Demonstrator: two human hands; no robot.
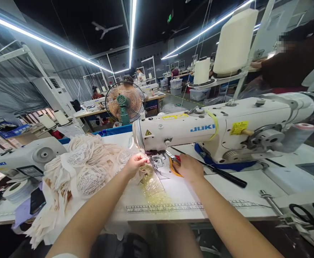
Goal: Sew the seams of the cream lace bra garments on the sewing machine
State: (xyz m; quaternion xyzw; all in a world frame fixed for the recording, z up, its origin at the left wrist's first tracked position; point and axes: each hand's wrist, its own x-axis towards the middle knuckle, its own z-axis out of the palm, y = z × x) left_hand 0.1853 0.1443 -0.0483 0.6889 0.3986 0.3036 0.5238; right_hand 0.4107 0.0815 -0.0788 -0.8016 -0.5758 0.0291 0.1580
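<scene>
My left hand (137,165) is closed in a pinch just left of the sewing machine's needle area. Whatever lies between its fingertips is too small to make out. My right hand (190,167) is closed on the orange-handled scissors (172,167), whose blades point up and left toward the needle. The white JUKI sewing machine (178,130) stands behind both hands. To the left is a heap of cream lace bra pieces (89,172). Shiny yellowish clear film (153,186) covers the bed in front of the needle.
A ruler strip (167,208) runs along the table's front edge. A black-handled tool (231,178) lies right of my right hand. Black scissors (307,216) are at far right. Another JUKI machine (41,154) stands left, and a fan (124,102) behind. Co-workers sit nearby.
</scene>
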